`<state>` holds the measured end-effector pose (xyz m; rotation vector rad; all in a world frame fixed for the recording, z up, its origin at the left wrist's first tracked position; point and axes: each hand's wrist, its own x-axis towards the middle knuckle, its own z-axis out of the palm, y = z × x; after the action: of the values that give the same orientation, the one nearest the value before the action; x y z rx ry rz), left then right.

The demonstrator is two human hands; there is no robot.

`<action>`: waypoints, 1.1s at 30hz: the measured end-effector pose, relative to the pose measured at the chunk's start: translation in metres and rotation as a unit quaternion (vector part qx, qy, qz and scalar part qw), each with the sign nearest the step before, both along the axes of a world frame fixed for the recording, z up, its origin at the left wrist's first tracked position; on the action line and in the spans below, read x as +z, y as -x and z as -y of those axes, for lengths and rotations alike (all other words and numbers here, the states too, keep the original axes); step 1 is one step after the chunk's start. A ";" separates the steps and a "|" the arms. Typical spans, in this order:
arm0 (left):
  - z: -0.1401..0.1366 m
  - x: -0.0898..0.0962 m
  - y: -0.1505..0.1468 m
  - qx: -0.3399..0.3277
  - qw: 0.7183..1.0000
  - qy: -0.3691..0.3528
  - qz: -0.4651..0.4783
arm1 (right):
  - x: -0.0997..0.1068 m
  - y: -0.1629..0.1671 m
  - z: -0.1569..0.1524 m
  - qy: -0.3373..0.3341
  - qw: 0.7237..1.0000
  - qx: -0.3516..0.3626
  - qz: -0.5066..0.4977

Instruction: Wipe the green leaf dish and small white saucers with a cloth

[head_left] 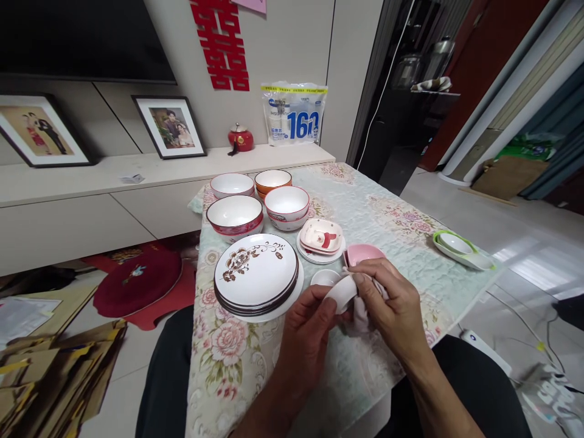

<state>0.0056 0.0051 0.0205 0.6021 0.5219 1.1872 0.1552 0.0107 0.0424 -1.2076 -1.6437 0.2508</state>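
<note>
Over the near part of the table, my left hand point(308, 331) is closed on the edge of a small white dish point(342, 295), tilted between both hands. My right hand point(390, 301) pinches the dish's other side and grips a pale pinkish cloth point(361, 313) against it. Just behind the dish sit a small white bowl point(325, 278) and a pink bowl point(365, 252), partly covered by my fingers. Left of my hands is a stack of brown-rimmed flower plates point(258, 271). Square dishes with a red print point(320, 236) rest on white plates.
Several stacked bowls point(235, 213) stand at the far left of the floral-covered table point(392, 219). A green-rimmed dish set point(460, 249) lies near the right edge. Against the wall, a low cabinet point(182, 167) carries frames, a red jar point(241, 139) and a printed plastic bag point(294, 115).
</note>
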 end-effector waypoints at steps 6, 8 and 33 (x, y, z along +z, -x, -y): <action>0.000 -0.001 0.001 -0.009 0.998 -0.065 -0.020 | 0.011 0.013 0.013 -0.063 0.991 0.045 0.111; 0.000 -0.001 0.002 -0.013 0.997 -0.067 -0.019 | 0.011 0.008 0.011 -0.049 0.993 0.057 0.091; -0.004 0.001 0.005 0.020 0.992 0.106 0.066 | 0.007 0.009 0.012 0.005 0.990 0.062 0.128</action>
<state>0.0011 0.0096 0.0215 0.3301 0.5415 1.1813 0.1466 -0.0017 0.0498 -1.1832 -1.9452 0.1870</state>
